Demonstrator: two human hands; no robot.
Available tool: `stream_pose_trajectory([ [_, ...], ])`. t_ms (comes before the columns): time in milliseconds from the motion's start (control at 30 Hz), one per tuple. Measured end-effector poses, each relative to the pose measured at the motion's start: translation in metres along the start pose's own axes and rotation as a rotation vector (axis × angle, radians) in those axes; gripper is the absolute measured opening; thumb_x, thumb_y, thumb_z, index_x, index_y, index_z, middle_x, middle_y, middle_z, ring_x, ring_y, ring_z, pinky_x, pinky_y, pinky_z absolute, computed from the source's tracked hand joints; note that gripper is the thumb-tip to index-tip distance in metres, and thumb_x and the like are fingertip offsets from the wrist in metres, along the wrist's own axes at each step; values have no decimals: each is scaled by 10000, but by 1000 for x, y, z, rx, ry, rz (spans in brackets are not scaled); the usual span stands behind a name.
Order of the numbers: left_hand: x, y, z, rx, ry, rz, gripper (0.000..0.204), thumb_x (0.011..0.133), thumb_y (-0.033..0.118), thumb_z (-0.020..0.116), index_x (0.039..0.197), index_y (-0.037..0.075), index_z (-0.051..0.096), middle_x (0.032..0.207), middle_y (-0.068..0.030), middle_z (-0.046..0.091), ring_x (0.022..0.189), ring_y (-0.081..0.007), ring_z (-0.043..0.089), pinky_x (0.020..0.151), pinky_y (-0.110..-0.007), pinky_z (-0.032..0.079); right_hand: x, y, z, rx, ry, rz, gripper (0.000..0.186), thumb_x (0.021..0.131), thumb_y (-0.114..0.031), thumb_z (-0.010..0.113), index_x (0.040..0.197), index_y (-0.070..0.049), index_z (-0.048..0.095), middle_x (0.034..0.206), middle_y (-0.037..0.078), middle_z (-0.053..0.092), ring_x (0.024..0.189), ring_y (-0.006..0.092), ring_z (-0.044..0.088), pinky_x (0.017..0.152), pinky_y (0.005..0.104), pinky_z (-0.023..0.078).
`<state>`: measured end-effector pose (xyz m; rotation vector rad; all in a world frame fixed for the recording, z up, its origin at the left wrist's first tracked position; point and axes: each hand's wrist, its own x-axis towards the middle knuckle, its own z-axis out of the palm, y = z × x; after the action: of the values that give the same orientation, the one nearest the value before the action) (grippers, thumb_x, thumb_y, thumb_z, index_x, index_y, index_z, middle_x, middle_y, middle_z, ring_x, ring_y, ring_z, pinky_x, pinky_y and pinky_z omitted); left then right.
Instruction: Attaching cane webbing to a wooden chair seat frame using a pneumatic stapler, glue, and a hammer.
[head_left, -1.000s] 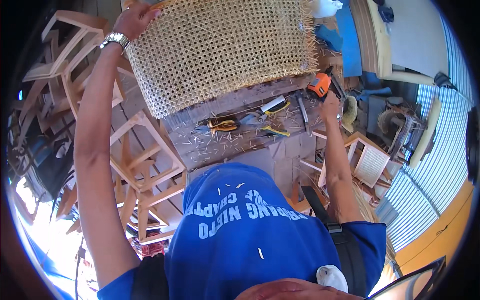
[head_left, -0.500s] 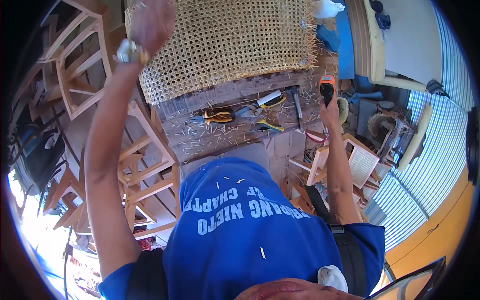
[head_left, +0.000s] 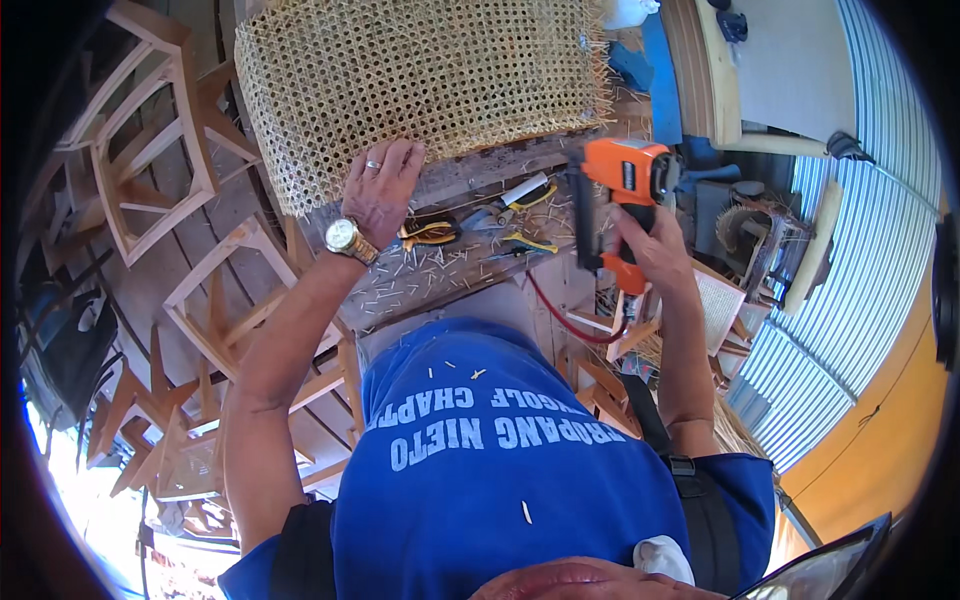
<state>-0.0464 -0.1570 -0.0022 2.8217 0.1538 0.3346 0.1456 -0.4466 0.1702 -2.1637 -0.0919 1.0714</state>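
A sheet of woven cane webbing (head_left: 420, 70) with frayed edges lies over a wooden workbench (head_left: 395, 305). My left hand (head_left: 380, 195), wearing a watch and ring, lies on the sheet’s front edge with fingers extended. My right hand (head_left: 650, 245) grips an orange and black nail or staple gun (head_left: 625, 165), raised to the right of the sheet, with a red hose from its handle. Between my hands lie orange-black pliers (head_left: 430, 232), a snip-like tool (head_left: 485, 220) and a yellow-handled tool (head_left: 535, 240), among scattered cane offcuts.
Several unfinished wooden chair frames (head_left: 150, 140) stand on the left, and a cane-panelled chair (head_left: 720, 310) at the right. A blue board (head_left: 665, 70), a pale panel (head_left: 800, 70), assorted tools and corrugated sheeting (head_left: 850, 290) are on the right.
My left hand has moved from the sheet’s upper left corner down to its front edge. My right hand has lifted and swung the gun leftward, its side now showing.
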Motion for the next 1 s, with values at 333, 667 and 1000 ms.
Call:
stream_pose_trajectory([
  [333, 2, 5, -5, -68, -69, -99, 466, 841, 89, 592, 1302, 146, 625, 1153, -27, 608, 1048, -234, 583, 880, -408, 463, 25, -57, 70, 58, -173, 129, 224, 909, -204, 725, 1050, -37, 678, 667, 1, 611, 601, 96, 584, 599, 277, 475],
  [667, -5, -1, 2, -185, 39, -120, 452, 820, 90, 595, 1265, 122, 660, 1174, -32, 657, 1023, -229, 611, 851, -396, 474, 28, -68, 106, -68, -173, 96, 110, 897, -141, 701, 895, -36, 668, 651, -6, 599, 562, 91, 570, 555, 289, 475],
  [1000, -6, -1, 3, -237, 74, -115, 406, 798, 107, 618, 1200, 79, 671, 1156, -40, 667, 1007, -220, 621, 834, -375, 480, 32, -87, 127, -146, -204, 104, 135, 922, -141, 661, 994, -29, 678, 710, -14, 606, 604, 70, 540, 553, 286, 448],
])
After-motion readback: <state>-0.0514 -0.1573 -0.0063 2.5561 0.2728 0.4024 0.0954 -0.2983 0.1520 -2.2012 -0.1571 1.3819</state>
